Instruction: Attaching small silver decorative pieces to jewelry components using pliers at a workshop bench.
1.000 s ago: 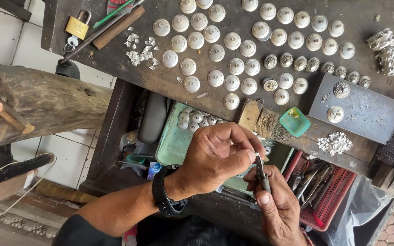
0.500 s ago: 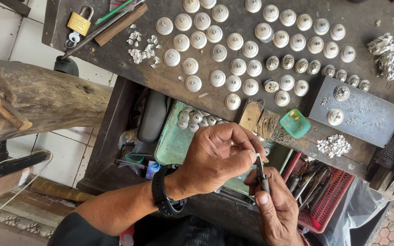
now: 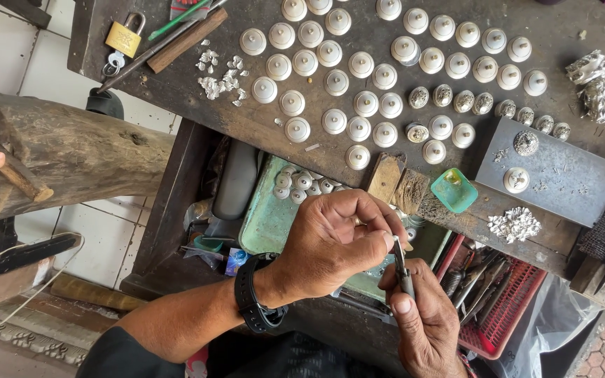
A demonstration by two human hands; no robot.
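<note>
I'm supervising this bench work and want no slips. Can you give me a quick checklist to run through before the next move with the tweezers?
1. Right hand grips the tweezers: ok.
2. Left hand pinches a small piece at the tweezer tip: cannot tell, piece too small.
3. Hands meet over the green tray, so a drop would land there: ok.
4. White round caps on the workbench lie apart from both hands: ok.
5. Red basket of tools beside the right hand: ok.

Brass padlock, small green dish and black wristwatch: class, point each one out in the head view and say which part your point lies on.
Brass padlock (image 3: 122,39), head view, middle of its yellow body.
Small green dish (image 3: 454,190), head view, on its inner floor.
Black wristwatch (image 3: 248,299), head view, on the strap round the left wrist.
</note>
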